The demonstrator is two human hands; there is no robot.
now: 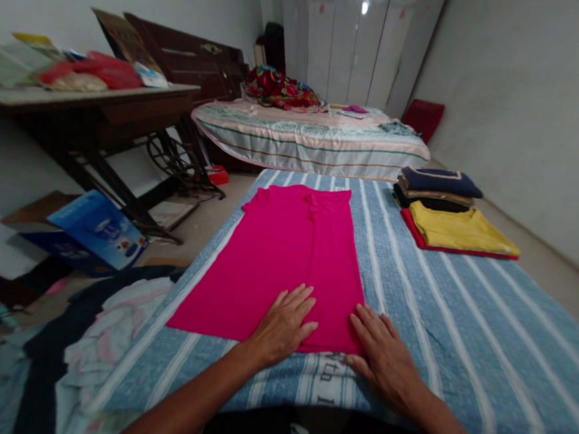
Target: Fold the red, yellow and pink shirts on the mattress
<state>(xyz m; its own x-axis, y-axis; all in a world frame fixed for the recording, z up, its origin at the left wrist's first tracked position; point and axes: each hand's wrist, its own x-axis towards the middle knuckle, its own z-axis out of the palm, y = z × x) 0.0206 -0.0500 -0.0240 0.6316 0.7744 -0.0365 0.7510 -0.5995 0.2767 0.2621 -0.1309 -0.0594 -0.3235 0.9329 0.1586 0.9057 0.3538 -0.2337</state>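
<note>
A bright pink T-shirt (266,262) lies flat on the blue striped cloth (400,339), its right side folded inward in a long strip. My left hand (284,323) rests on the shirt's lower part with fingers stretched out, beside the edge of the folded strip. At the lower right corner, my right hand (384,348) lies with fingers extended, the fingertips touching the folded side edge. Neither hand grips the fabric.
Folded clothes stand at the right: a yellow garment (461,229) on a red one, and behind them a dark stack (440,182). Loose clothes (109,336) are heaped at the left. Beyond are a sewing table (128,101), a blue box (101,229) and a bed (315,142).
</note>
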